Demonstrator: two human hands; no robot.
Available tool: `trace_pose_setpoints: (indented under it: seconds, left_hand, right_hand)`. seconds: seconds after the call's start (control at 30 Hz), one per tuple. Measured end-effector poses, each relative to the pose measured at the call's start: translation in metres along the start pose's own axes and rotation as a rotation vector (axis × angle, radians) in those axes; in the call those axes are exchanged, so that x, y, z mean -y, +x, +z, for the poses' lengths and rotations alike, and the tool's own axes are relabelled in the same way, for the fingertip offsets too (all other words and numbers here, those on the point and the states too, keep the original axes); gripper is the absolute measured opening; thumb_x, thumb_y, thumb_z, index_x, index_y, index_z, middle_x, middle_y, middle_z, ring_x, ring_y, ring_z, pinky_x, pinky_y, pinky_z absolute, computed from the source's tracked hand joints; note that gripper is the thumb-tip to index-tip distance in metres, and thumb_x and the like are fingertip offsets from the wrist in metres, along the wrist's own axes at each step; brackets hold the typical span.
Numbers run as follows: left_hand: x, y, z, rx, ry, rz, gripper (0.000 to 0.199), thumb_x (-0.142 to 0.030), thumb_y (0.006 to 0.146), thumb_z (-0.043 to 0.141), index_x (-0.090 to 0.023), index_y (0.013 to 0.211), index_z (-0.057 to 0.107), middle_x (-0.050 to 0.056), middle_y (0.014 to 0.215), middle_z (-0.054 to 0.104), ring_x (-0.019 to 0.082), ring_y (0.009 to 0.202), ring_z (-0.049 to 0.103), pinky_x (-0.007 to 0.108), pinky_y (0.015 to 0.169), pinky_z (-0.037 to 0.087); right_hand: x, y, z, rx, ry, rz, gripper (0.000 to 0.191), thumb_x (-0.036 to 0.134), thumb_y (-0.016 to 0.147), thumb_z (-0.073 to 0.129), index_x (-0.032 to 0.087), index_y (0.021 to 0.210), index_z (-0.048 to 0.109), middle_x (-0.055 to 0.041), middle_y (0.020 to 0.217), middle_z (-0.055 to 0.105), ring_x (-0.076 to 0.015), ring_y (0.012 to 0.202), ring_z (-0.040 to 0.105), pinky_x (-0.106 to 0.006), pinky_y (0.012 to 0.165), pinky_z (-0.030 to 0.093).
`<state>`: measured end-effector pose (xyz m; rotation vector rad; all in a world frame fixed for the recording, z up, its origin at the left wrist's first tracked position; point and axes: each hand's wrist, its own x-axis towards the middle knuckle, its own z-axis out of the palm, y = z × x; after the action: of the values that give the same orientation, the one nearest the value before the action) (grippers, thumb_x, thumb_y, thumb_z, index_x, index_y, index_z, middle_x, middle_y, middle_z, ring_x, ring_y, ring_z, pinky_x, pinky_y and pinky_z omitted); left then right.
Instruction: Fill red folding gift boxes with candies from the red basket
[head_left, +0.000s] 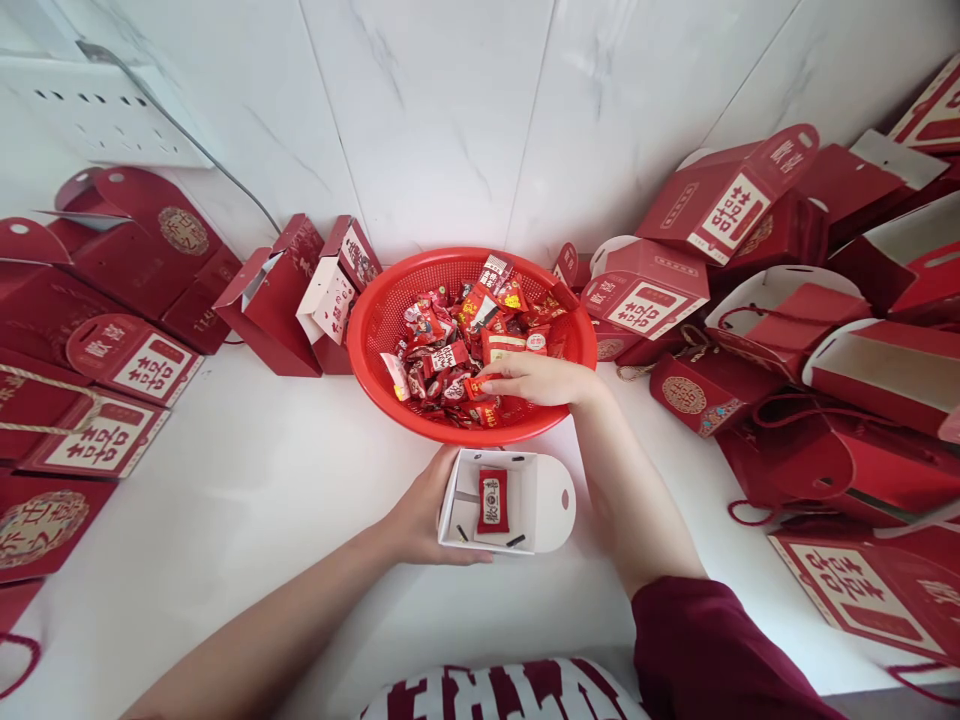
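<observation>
My left hand (418, 515) is wrapped around an open gift box (555, 500), white inside, with a rounded flap that has a hole in it. Inside the box lies one red wrapped candy packet (493, 500) with a pale label. Just beyond it stands a red plastic basket (360, 355) with many wrapped candies (446, 355) in it. My right hand (536, 380) reaches over the basket's near right side, its fingers closed on a small red wrapped candy (474, 387) among the others.
Red gift boxes (105, 435) are stacked on the left, and more red boxes (645, 290) are piled on the right, some open, some with cord handles. Two upright boxes (281, 300) stand left of the basket. A power strip (112, 115) and cable run along the tiled wall behind.
</observation>
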<state>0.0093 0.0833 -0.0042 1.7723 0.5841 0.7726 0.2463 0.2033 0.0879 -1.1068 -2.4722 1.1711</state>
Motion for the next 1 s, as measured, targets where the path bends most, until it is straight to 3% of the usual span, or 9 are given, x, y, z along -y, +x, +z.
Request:
trace_pose_setpoints:
  seconds: [0.17, 0.27, 0.33, 0.4, 0.5, 0.67, 0.73, 0.87, 1.0]
  left_hand:
    - [-0.002, 0.001, 0.0, 0.006, -0.023, 0.008, 0.109, -0.038, 0.058, 0.091, -0.025, 0.146, 0.029, 0.018, 0.146, 0.044, 0.039, 0.132, 0.048, 0.058, 0.109, 0.041]
    - [0.0, -0.001, 0.0, -0.014, 0.02, 0.02, 0.11, -0.04, 0.057, 0.091, -0.027, 0.147, 0.029, 0.017, 0.144, 0.046, 0.04, 0.129, 0.05, 0.059, 0.108, 0.042]
    - [0.001, -0.002, -0.001, -0.014, 0.05, 0.021, 0.11, -0.04, 0.058, 0.091, -0.029, 0.147, 0.029, 0.016, 0.142, 0.047, 0.04, 0.128, 0.05, 0.059, 0.107, 0.042]
    - [0.0, -0.001, -0.001, -0.015, 0.056, 0.021, 0.111, -0.04, 0.058, 0.091, -0.03, 0.148, 0.028, 0.015, 0.144, 0.046, 0.04, 0.13, 0.049, 0.06, 0.108, 0.041]
    - [-0.002, 0.0, -0.001, -0.005, 0.014, 0.013, 0.112, -0.039, 0.058, 0.091, -0.028, 0.149, 0.027, 0.016, 0.149, 0.042, 0.041, 0.136, 0.043, 0.061, 0.112, 0.036]
    - [-0.004, 0.002, -0.001, 0.016, -0.059, 0.004, 0.106, -0.036, 0.059, 0.09, -0.027, 0.147, 0.031, 0.016, 0.148, 0.044, 0.04, 0.136, 0.044, 0.061, 0.113, 0.036]
    - [-0.004, 0.002, 0.0, 0.007, -0.069, 0.006, 0.106, -0.036, 0.059, 0.09, -0.026, 0.147, 0.032, 0.017, 0.148, 0.043, 0.04, 0.137, 0.044, 0.06, 0.113, 0.035]
    - [-0.005, 0.0, 0.0, -0.001, -0.074, 0.002, 0.105, -0.038, 0.059, 0.09, -0.025, 0.146, 0.032, 0.017, 0.147, 0.044, 0.039, 0.136, 0.045, 0.059, 0.114, 0.036]
    - [-0.006, 0.0, -0.001, 0.004, -0.043, -0.007, 0.104, -0.036, 0.06, 0.09, -0.023, 0.145, 0.033, 0.019, 0.146, 0.045, 0.039, 0.135, 0.047, 0.057, 0.113, 0.038]
  right_hand:
    - [0.018, -0.015, -0.008, -0.118, 0.275, -0.072, 0.024, 0.034, 0.096, 0.057, 0.016, 0.101, 0.073, -0.0041, 0.092, 0.075, -0.0155, 0.085, 0.069, -0.027, 0.08, 0.052]
    - [0.04, -0.033, -0.013, -0.019, 0.294, -0.169, 0.024, 0.036, 0.092, 0.064, 0.016, 0.102, 0.074, -0.002, 0.081, 0.073, -0.0142, 0.074, 0.068, -0.025, 0.07, 0.053]
    - [0.055, -0.045, -0.015, 0.104, 0.223, -0.216, 0.022, 0.031, 0.091, 0.066, 0.018, 0.107, 0.074, -0.0023, 0.088, 0.076, -0.0148, 0.078, 0.07, -0.024, 0.071, 0.054]
    - [0.064, -0.055, -0.016, 0.123, 0.146, -0.233, 0.022, 0.026, 0.094, 0.062, 0.022, 0.113, 0.073, -0.0023, 0.1, 0.076, -0.0157, 0.088, 0.071, -0.025, 0.079, 0.054]
    - [0.059, -0.065, -0.02, -0.081, 0.047, -0.166, 0.024, 0.026, 0.098, 0.055, 0.026, 0.115, 0.071, -0.0009, 0.107, 0.075, -0.0164, 0.095, 0.071, -0.026, 0.086, 0.053]
    - [0.012, -0.061, -0.037, -0.498, -0.046, 0.135, 0.029, 0.031, 0.103, 0.042, 0.022, 0.109, 0.068, -0.0039, 0.1, 0.076, -0.0201, 0.095, 0.071, -0.032, 0.087, 0.053]
    - [-0.004, -0.047, -0.044, -0.575, -0.078, 0.226, 0.031, 0.026, 0.103, 0.037, 0.019, 0.108, 0.067, -0.0062, 0.105, 0.075, -0.0204, 0.099, 0.07, -0.033, 0.092, 0.051]
    - [-0.016, -0.003, -0.043, -0.357, -0.189, 0.367, 0.029, 0.029, 0.103, 0.042, 0.016, 0.11, 0.067, -0.0124, 0.124, 0.069, -0.0257, 0.116, 0.064, -0.037, 0.102, 0.044]
    - [-0.015, 0.021, -0.025, -0.203, -0.163, 0.374, 0.034, 0.043, 0.097, 0.056, 0.017, 0.118, 0.065, -0.0137, 0.12, 0.071, -0.0267, 0.105, 0.07, -0.036, 0.095, 0.05]
